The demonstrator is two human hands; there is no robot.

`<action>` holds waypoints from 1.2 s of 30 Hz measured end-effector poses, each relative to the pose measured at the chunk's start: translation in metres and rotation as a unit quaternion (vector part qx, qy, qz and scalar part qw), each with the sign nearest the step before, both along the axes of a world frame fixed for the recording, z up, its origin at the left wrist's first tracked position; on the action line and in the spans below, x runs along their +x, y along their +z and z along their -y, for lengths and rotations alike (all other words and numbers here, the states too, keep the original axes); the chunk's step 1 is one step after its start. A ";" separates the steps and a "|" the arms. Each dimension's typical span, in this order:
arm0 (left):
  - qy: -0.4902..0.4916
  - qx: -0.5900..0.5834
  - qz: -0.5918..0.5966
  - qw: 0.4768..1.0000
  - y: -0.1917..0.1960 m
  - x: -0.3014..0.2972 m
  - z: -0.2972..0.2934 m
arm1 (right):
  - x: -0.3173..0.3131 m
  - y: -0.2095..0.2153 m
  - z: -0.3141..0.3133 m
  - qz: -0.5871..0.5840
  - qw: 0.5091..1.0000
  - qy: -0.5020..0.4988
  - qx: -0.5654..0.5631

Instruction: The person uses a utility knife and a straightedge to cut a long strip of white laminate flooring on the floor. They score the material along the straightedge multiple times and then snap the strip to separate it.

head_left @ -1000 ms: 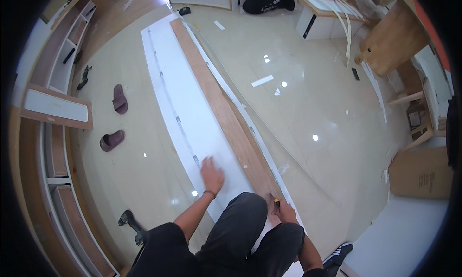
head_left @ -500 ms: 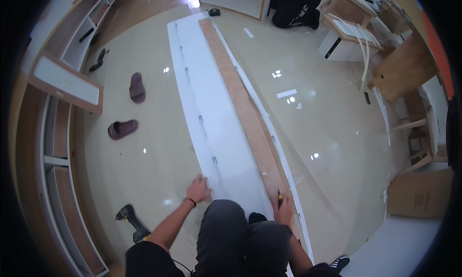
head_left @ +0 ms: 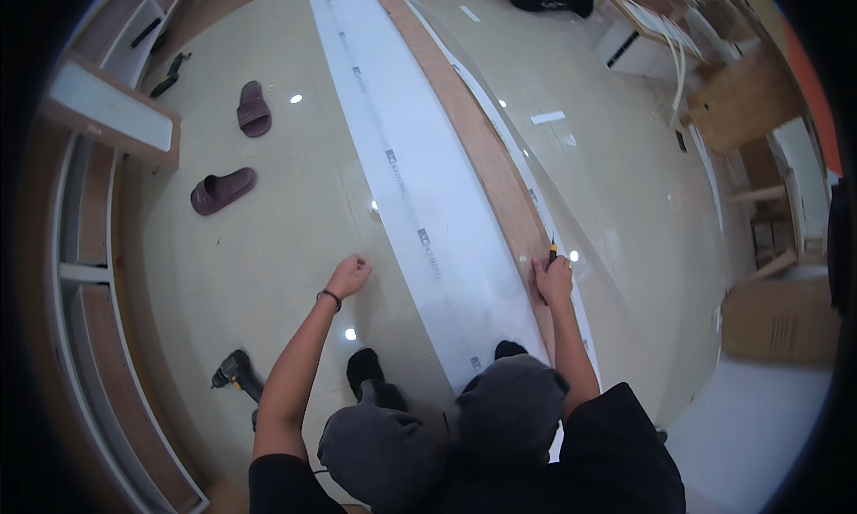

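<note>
A long white sheet (head_left: 428,170) with a printed line of marks lies on the floor, running away from me under my right foot. On it rests a long, narrow plywood strip (head_left: 473,134), near the right edge of the sheet. My right hand (head_left: 555,284) is closed round a slim black-and-yellow utility knife (head_left: 553,250), its tip pointing away from me. This hand rests on the strip's right edge, thumb against the wood. My left hand (head_left: 350,275) hangs left of the sheet, fingers curled in, with nothing visible in them.
Two purple slippers (head_left: 254,109) and a cordless drill (head_left: 237,371) lie on the tiles at left, beside a white-and-wood cabinet (head_left: 94,273). At right stand a cardboard box (head_left: 775,325) and wooden panels (head_left: 741,108). A transparent film (head_left: 536,161) lies along the sheet's right side.
My body has risen and shifted, bringing both feet into view. My right hand with the utility knife has gone farther along the strip. My left hand has left the sheet's edge and curled its fingers.
</note>
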State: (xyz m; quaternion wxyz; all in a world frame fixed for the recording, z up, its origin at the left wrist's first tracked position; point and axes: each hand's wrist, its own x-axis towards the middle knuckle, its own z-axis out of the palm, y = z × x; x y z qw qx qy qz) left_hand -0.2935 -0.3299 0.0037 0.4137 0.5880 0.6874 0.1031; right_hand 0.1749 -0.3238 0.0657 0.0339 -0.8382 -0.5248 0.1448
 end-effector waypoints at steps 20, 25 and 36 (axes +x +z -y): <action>0.212 -0.110 -0.149 0.960 -0.012 0.121 -0.130 | 0.010 0.007 0.074 -0.059 0.996 -0.062 0.012; 0.295 -0.094 -0.118 0.944 0.012 0.145 -0.108 | -0.007 0.013 0.084 -0.023 0.998 -0.014 0.052; 0.406 -0.106 0.156 0.894 -0.004 0.115 -0.113 | 0.033 -0.010 0.054 -0.028 0.994 -0.102 0.026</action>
